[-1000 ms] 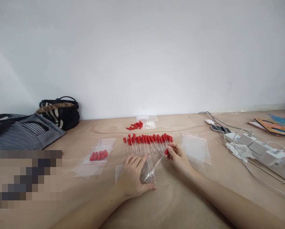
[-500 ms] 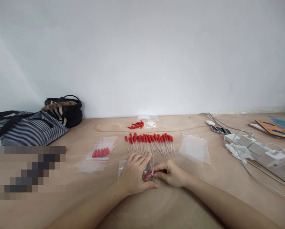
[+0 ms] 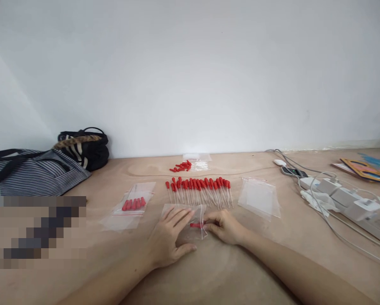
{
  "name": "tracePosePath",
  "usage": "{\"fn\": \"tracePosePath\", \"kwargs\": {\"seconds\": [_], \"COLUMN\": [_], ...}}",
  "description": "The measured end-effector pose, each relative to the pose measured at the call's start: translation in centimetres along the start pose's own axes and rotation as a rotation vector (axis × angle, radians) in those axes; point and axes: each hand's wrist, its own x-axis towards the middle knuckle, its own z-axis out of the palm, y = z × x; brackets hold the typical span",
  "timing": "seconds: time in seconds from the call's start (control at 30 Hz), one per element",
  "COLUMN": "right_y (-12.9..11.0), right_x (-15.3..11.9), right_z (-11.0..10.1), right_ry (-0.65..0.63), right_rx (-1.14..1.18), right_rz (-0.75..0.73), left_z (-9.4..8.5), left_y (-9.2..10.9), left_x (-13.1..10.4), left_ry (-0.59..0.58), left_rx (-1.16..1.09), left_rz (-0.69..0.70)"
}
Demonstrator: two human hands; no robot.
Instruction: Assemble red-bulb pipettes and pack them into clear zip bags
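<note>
My left hand (image 3: pixel 169 239) lies flat on a clear zip bag (image 3: pixel 196 212), its fingers stretched out and the thumb spread away. At the right edge of that bag, the fingers of my right hand (image 3: pixel 224 225) are pinched on a red rubber dropper bulb (image 3: pixel 195 225). Most of the bulb shows inside the bag; whether a tube is attached I cannot tell. Just behind the bag, many droppers (image 3: pixel 202 188) with red bulbs and clear tubes lie in a row, bulbs pointing away from me.
Several red bulbs (image 3: pixel 134 203) sit in a zip bag (image 3: pixel 128 212) at left. Flat clear bags (image 3: pixel 259 199) lie at right. Loose red bulbs (image 3: pixel 181 166) and clear tubes (image 3: pixel 201 165) are near the wall. Power strips with cables (image 3: pixel 345 199) stand right; a striped bag (image 3: pixel 37 171) stands left.
My left hand has shifted slightly left and towards me, uncovering more of the bag, which now lies flatter. The red bulb and my right hand have moved slightly left and away from me.
</note>
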Motion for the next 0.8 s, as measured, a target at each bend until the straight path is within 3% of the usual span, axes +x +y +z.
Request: {"fn": "tracePosePath", "kwargs": {"seconds": [0.13,0.33,0.6,0.7,0.8], "right_y": [0.3,0.4,0.5,0.8,2.5], "right_x": [0.5,1.4,2.2,2.1,2.2], "right_z": [0.1,0.1,2.1,1.0,-2.4], "right_ry": [-0.016,-0.037,0.214,0.303,0.446], "right_rx": [0.049,0.078,0.246,0.181,-0.045], "right_rz": [-0.014,-0.040,0.191,0.197,0.231], "left_z": [0.0,-0.2,-0.1,0.2,0.5], "left_y": [-0.1,0.5,0.4,0.3,0.2], "left_x": [-0.5,-0.1,-0.2,-0.3,-0.4], "left_ry": [-0.077,-0.148,-0.123,-0.084,-0.054], "left_rx": [-0.079,-0.118,-0.152,-0.158,-0.170], "left_rz": [-0.103,-0.140,-0.153,-0.157,-0.153]}}
